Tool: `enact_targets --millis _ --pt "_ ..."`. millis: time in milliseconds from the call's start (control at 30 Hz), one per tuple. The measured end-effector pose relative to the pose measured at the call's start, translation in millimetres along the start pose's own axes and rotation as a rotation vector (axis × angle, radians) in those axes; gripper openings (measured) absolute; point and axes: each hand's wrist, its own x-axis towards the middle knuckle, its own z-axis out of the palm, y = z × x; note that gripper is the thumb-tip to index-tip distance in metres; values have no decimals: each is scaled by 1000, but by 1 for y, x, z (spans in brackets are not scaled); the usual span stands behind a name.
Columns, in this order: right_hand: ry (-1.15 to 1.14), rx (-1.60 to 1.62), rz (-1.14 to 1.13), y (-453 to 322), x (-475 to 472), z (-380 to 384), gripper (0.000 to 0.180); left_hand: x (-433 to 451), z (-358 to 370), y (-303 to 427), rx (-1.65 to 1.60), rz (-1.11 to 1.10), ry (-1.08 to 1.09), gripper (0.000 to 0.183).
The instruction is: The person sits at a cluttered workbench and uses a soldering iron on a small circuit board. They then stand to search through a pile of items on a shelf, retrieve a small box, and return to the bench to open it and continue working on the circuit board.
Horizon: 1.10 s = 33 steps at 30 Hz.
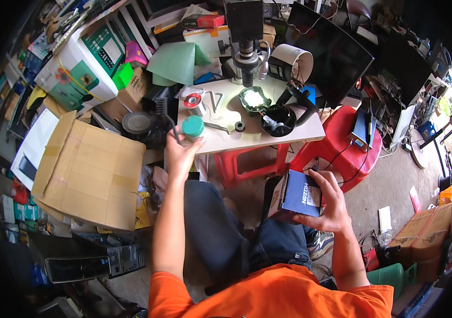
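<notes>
My left hand [180,153] is at the table's near left corner, curled about a jar with a green lid [193,126], its thumb along the jar's near side. The handle of a black brush [163,107] runs into the crook of this hand, bristles pointing up; how firmly it is held is unclear. My right hand [331,202] grips a blue cardboard box [299,192] over my right thigh, thumb below and fingers on top. The box bears printed writing and a label. Beyond the jar stands a solder wire spool [195,104], with hex keys [216,101] beside it.
A microscope [246,59] rises over a brightly lit part [254,98] on the white table [250,145]. A black round housing [277,121] lies near its front edge. The red stool [339,137] carries a blue device [362,129]. A large carton [95,167] stands left.
</notes>
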Motion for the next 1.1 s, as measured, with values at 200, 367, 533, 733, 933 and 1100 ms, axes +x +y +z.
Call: enact_targets --millis 200,367,533,733,933,1100 --pt "22 -32 86 15 -3 8 97 16 27 -3 176 68 4 56" --pt "3 -40 86 26 22 28 98 35 16 -23 -49 -54 -25 51" --pt "-27 -38 25 22 69 57 97 67 -3 -26 -58 -40 -82 53" --pt "-93 -58 -125 -7 146 91 98 95 -8 -28 -106 -125 -194 63" --pt "-285 -7 -143 -16 222 134 96 74 -21 -10 -301 -279 25 60" --pt "-453 49 -296 -1 256 159 93 49 -38 -14 -484 -232 76 34"
